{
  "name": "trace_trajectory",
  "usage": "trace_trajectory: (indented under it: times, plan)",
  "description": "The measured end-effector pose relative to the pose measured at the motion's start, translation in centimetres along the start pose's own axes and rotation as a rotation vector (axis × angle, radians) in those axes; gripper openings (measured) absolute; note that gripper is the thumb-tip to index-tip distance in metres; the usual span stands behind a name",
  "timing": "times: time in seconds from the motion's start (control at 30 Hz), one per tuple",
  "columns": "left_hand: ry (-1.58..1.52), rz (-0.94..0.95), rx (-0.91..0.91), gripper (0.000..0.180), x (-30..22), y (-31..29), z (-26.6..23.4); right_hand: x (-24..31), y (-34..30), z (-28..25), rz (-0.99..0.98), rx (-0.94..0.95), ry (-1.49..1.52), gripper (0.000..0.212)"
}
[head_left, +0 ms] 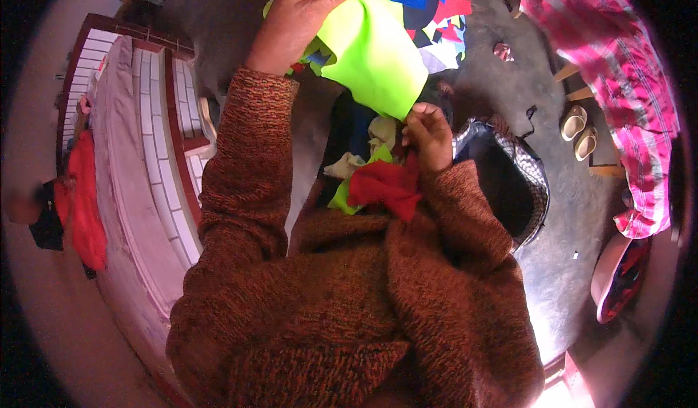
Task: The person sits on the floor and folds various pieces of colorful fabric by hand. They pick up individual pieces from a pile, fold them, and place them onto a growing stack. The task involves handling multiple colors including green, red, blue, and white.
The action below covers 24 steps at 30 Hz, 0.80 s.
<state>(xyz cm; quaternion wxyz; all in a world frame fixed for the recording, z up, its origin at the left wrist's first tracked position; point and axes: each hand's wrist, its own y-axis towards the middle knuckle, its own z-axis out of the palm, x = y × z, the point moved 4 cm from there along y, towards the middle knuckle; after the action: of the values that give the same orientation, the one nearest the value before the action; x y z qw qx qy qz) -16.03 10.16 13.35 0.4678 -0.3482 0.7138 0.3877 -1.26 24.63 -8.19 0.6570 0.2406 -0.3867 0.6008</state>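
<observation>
A neon yellow-green piece of cloth (374, 52) is stretched between my two hands. My left hand (302, 15) grips its upper left part, thumb pressed over the edge. Lower down, my right hand (427, 135) pinches its bottom corner between thumb and fingers. On my lap, just below the right hand, lie a red cloth scrap (385, 186), a smaller yellow-green scrap (342, 196) and a whitish scrap (344, 166). Beyond the held cloth spreads a heap of blue, red, white and black scraps (440, 22), partly hidden by it.
An open checked bag (534, 172) with a dark inside stands to my right. Farther right are a pair of light shoes (574, 123), a pink plaid cloth (603, 66) over wooden legs, and a pink basin (609, 281). A tiled bench or ledge (156, 132) runs along my left.
</observation>
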Motion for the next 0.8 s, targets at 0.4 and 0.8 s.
trace_trajectory:
  times: [0.4,0.8]
  plan:
    - [-0.046,0.227,-0.205,0.031,0.2,10.7,-7.9,0.6,-0.2,0.6,0.12,0.047,-0.009,0.017]
    - [0.692,0.217,-0.528,0.034,11.5,9.5,-14.9,-0.9,0.2,0.3,0.121,0.063,0.034,0.013]
